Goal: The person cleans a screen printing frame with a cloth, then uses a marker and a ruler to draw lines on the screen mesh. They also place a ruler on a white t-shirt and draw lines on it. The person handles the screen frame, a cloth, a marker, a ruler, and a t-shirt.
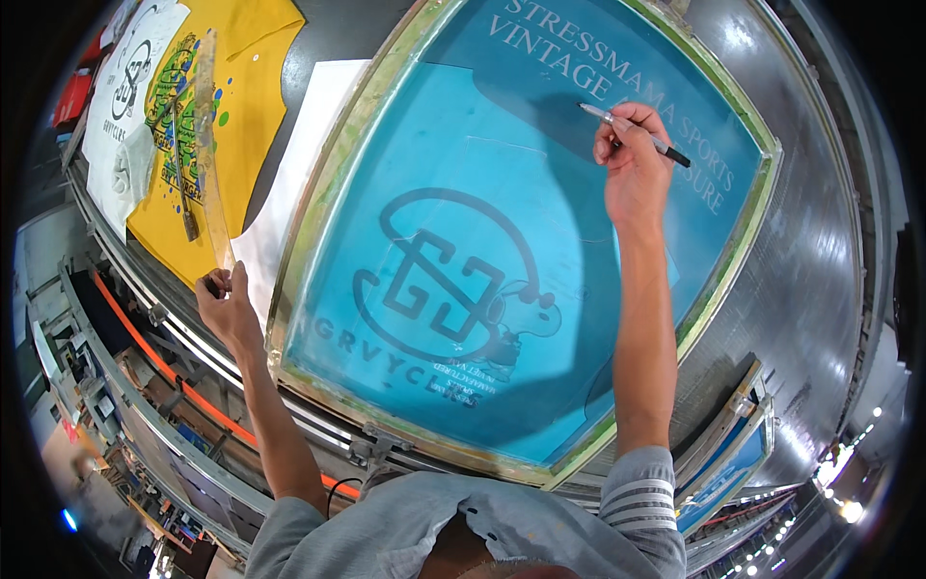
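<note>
A clear ruler point(206, 145) stands out from my left hand point(228, 301), its lower end pinched between my fingers over the yellow shirt. My right hand point(637, 159) is closed around a grey marker pen point(675, 154) with a dark end. The pen's tip points up and left, over the upper part of a blue screen-printing screen point(405, 135); whether it touches the mesh I cannot tell. Pale lettering runs across the screen's top. A dark looped emblem with a cartoon dog point(526, 318) shows lower down on the blue.
Left of the screen lie a yellow printed shirt point(253, 106) and a white printed shirt point(106, 106), with a dark thin tool point(183, 183) on the yellow one. White material point(323, 106) shows beside the screen. Another framed screen point(728, 463) leans at the lower right, by the metal table point(810, 261).
</note>
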A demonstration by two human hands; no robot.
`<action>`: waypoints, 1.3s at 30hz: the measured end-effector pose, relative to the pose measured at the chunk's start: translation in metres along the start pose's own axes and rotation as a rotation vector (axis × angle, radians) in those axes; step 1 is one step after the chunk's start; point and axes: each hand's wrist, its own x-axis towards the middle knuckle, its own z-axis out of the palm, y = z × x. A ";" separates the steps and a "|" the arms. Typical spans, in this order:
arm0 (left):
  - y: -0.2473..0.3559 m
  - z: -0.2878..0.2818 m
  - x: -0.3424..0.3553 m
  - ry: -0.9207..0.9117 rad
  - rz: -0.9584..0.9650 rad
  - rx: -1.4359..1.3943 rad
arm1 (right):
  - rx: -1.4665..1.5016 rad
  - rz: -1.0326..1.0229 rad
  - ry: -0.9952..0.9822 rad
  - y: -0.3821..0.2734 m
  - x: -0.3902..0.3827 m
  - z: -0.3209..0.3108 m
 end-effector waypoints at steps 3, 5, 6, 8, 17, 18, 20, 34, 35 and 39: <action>0.011 0.005 -0.012 0.053 0.090 0.005 | 0.018 -0.007 0.064 0.012 -0.006 -0.007; 0.024 0.002 -0.026 -0.029 0.183 -0.080 | 0.029 -0.048 0.107 0.011 -0.016 -0.013; 0.029 -0.002 -0.036 -0.070 0.229 -0.118 | 0.037 -0.065 0.129 0.009 -0.023 -0.018; 0.040 -0.003 -0.066 -0.258 0.393 -0.092 | 0.069 -0.097 0.176 0.002 -0.038 -0.033; 0.047 0.014 -0.179 -0.672 0.280 0.040 | 0.043 -0.149 0.392 -0.009 -0.109 -0.070; 0.044 0.016 -0.179 -0.670 0.288 0.036 | 0.032 -0.147 0.406 -0.007 -0.115 -0.069; 0.044 0.021 -0.177 -0.661 0.303 0.027 | 0.023 -0.138 0.424 -0.003 -0.125 -0.069; 0.130 0.070 -0.031 -1.058 1.087 0.203 | -0.120 -0.118 0.392 0.011 -0.143 -0.026; 0.154 0.089 -0.017 -1.114 1.180 0.255 | -0.118 -0.108 0.378 0.011 -0.143 -0.021; 0.207 0.188 0.014 -1.296 1.468 0.299 | -0.101 -0.103 0.360 0.018 -0.139 -0.008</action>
